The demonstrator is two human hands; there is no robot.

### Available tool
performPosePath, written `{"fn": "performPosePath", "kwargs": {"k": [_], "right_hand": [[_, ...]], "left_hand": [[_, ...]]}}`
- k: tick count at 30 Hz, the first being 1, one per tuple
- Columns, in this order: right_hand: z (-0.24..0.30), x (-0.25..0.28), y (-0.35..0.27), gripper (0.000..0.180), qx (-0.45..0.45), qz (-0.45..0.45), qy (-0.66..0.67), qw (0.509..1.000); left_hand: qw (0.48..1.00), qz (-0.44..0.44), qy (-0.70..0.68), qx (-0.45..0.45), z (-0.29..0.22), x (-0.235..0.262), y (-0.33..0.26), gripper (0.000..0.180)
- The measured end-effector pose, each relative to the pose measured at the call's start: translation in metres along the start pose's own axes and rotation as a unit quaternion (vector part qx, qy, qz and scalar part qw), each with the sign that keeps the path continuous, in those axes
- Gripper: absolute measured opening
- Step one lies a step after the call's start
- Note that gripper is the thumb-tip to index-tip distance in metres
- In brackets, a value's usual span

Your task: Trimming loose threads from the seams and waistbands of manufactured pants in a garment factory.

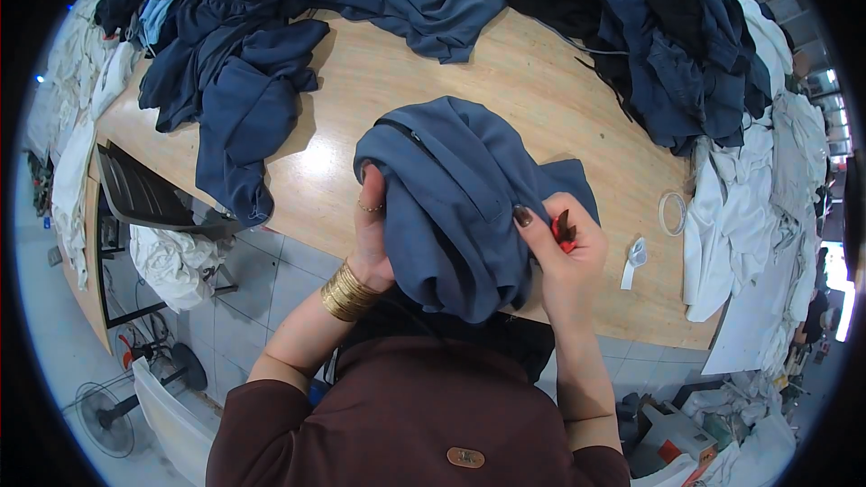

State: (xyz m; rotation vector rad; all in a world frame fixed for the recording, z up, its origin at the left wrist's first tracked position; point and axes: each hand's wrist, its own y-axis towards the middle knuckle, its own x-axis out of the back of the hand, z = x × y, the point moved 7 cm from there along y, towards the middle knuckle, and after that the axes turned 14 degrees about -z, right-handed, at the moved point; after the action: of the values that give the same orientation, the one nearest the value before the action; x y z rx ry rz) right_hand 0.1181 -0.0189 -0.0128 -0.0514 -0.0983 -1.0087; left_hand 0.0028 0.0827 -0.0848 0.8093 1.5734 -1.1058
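A slate-blue garment point(451, 207) is bunched up in front of me at the near edge of the table. A dark slit like a zip pocket runs across its upper face. My left hand point(372, 230) grips its left side, thumb on top and the fingers hidden beneath the cloth. At the right, my right hand point(570, 248) pinches the fabric next to a stitched seam, thumb pressed on it. Tucked in that same hand is a small red tool with dark blades point(565, 231), which looks like thread snips; its rest is covered by my fingers.
Navy garments point(253, 81) lie heaped along the far left of the wooden table point(361, 63). More dark clothes point(667, 54) pile up at far right, beside white cloth point(735, 234). A tape roll point(672, 214) and a small white strip point(629, 272) rest nearby. A black chair point(144, 189) stands left.
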Motion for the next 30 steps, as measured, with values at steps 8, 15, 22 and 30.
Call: {"fn": "performPosePath", "kwargs": {"k": [8,15,22,30], "right_hand": [[0.007,0.001,0.000,0.024,0.019,0.003,0.010,1.000],[0.029,-0.014,-0.017,0.012,0.195,0.103,-0.081,0.972],[-0.031,0.049,0.043,0.016,0.193,-0.056,-0.246,0.948],[-0.139,0.038,0.036,0.031,-0.005,0.175,-0.343,0.923]], "left_hand": [[0.996,-0.083,0.017,-0.015,-0.010,0.012,-0.002,0.067],[0.933,-0.069,0.264,-0.235,-0.055,0.033,-0.013,0.035],[0.776,-0.274,0.551,-0.137,-0.124,0.023,-0.039,0.029],[0.827,-0.378,0.395,-0.128,-0.131,0.065,-0.037,0.045]]}}
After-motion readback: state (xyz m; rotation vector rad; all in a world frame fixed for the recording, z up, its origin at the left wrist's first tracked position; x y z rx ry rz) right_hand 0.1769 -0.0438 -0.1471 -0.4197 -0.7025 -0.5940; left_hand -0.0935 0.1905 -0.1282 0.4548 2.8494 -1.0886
